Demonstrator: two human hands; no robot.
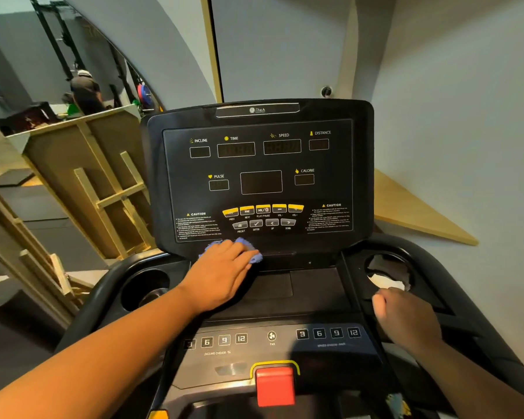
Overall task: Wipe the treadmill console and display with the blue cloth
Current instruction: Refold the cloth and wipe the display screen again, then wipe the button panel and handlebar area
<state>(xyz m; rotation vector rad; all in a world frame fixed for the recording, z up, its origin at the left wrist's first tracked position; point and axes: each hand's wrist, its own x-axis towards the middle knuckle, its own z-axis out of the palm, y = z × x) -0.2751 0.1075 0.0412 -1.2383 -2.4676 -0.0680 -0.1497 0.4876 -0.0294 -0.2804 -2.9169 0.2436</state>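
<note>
The blue cloth (248, 251) lies bunched just below centre frame, on the lower edge of the display (257, 176), under the fingertips of the left hand (221, 273). Those fingers lie flat and close together, pressing it down; blue shows beyond them and to their right. The right hand (406, 319), lower right, is curled into a loose fist, resting on the console (315, 291) beside a cup holder (387, 273).

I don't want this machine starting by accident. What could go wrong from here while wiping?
The left hand presses the blue cloth just below the yellow buttons; an upward stroke might press them. The right hand hovers near the speed keys and could bump one.
</note>
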